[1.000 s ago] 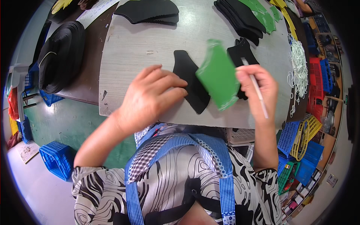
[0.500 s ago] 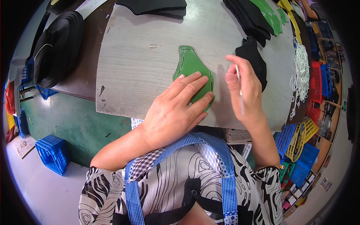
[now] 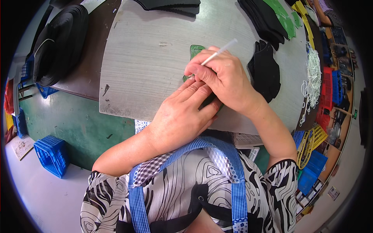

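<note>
A green template (image 3: 197, 49) with narrow slots lies flat on the grey board, mostly covered by my hands. My left hand (image 3: 176, 116) rests on it with fingers spread, pressing it down. Over its left edge, my right hand (image 3: 231, 83) pinches a slim white pen refill (image 3: 220, 51), its clear tail slanting up to the right. The refill's tip is hidden behind my right fingers, close to my left fingertips. Right of that hand lies a small stack of black cut pieces (image 3: 265, 70).
More black pieces (image 3: 171, 6) and a black stack (image 3: 262, 21) lie along the board's (image 3: 132, 77) far side, beside green sheet scraps (image 3: 280, 19). White cord (image 3: 312, 73) hangs at the right edge. A black strap roll (image 3: 60, 44) stands left; a blue basket (image 3: 52, 155) sits below.
My right hand has moved left from beside the template onto its left edge, tilting the refill over. The left hand stays on the template. The whole view has shifted slightly.
</note>
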The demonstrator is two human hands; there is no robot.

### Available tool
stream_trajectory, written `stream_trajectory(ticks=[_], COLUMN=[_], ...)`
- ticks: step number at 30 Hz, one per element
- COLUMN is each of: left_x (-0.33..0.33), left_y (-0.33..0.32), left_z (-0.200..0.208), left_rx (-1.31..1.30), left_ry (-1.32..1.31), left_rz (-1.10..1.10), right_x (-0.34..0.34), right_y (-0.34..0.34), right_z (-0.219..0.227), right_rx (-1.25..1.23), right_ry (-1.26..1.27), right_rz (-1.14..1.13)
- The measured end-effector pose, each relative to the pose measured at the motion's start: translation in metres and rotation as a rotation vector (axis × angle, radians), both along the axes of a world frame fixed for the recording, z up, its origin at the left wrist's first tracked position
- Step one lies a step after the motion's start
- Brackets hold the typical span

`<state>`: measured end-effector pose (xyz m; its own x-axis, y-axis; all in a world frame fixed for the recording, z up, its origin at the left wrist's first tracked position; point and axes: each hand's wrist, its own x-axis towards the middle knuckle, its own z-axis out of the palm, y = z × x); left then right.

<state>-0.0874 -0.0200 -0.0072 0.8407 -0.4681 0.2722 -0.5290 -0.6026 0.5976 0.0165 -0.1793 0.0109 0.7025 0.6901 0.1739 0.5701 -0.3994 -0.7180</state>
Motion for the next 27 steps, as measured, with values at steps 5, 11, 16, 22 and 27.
stream_trajectory(ticks=[5,11,16,22,27], left_x=[0.002,0.003,0.003,0.003,0.002], left_y=[-0.002,-0.002,-0.001,-0.003,-0.002], left_z=[0.003,0.002,0.004,0.004,0.004], left_rx=[-0.011,-0.01,-0.006,-0.005,0.035], left_ry=[-0.036,-0.055,-0.04,-0.065,-0.057], left_rz=[0.029,0.028,0.022,0.035,0.045], right_x=[0.012,0.023,0.021,0.007,-0.027], right_y=[0.011,0.015,0.014,-0.005,-0.036], right_z=[-0.006,-0.011,-0.017,-0.006,0.002], right_rx=[-0.084,-0.04,-0.022,-0.029,-0.015], right_ry=[-0.18,-0.271,-0.379,-0.249,-0.08], right_rz=[-0.04,-0.203,-0.27,-0.38,-0.461])
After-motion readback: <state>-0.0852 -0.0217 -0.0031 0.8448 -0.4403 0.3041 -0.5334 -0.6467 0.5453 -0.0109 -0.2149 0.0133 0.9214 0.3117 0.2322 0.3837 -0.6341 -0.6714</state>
